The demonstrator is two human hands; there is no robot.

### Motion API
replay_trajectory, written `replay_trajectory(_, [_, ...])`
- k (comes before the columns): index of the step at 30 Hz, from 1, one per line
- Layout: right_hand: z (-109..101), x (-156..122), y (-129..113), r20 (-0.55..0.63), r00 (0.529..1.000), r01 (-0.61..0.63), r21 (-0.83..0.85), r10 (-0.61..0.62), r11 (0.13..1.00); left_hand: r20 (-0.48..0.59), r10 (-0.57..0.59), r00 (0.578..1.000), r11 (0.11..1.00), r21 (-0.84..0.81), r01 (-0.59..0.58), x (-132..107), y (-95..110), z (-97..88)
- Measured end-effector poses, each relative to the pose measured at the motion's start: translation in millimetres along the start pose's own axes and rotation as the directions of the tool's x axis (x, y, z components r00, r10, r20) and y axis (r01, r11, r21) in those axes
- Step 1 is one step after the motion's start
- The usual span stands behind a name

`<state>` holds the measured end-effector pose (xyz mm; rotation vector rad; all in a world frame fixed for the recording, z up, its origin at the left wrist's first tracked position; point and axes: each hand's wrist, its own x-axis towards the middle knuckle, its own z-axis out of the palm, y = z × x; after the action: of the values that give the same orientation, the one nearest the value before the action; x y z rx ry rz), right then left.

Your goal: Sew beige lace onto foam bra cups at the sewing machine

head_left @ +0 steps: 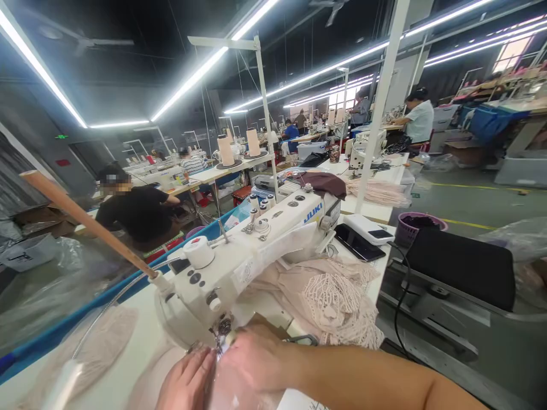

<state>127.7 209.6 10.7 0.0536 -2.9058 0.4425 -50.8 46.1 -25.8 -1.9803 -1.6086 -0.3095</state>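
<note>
A white JUKI sewing machine (277,222) stands across the table before me. Its needle area (223,330) is right ahead of my fingertips. My left hand (188,378) lies with fingers outstretched on pale pink fabric (233,393), just left of the needle. To the right of the needle, my right hand (256,359) is curled, its fingers closed on the fabric close to the presser foot; the fingertips are partly hidden. A heap of beige lace fabric (333,302) lies beyond my right forearm. Scissors-like dark metal handles (303,340) show beside my right wrist.
A black phone (359,242) and a white box-shaped device (368,229) lie at the table's right. More beige fabric (102,336) is at left. A wooden rod (89,225) rises from the machine head. A black-seated chair (464,265) stands right. Several people work at other machines.
</note>
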Motion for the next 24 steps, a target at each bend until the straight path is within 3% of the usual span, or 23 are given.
replay_trajectory(4, [-0.4, -0.1, 0.3, 0.012, 1.0, 0.018, -0.094, -0.017, 0.995, 0.03, -0.02, 0.999, 1.0, -0.01, 0.02, -6.1, 0.0, 2.6])
replay_trajectory(24, [-8.0, -2.4, -2.1, 0.032, 0.999, 0.01, -0.126, -0.006, 0.992, 0.106, -0.194, 0.975, 0.975, -0.089, 0.203, -3.5, 11.3, -10.9])
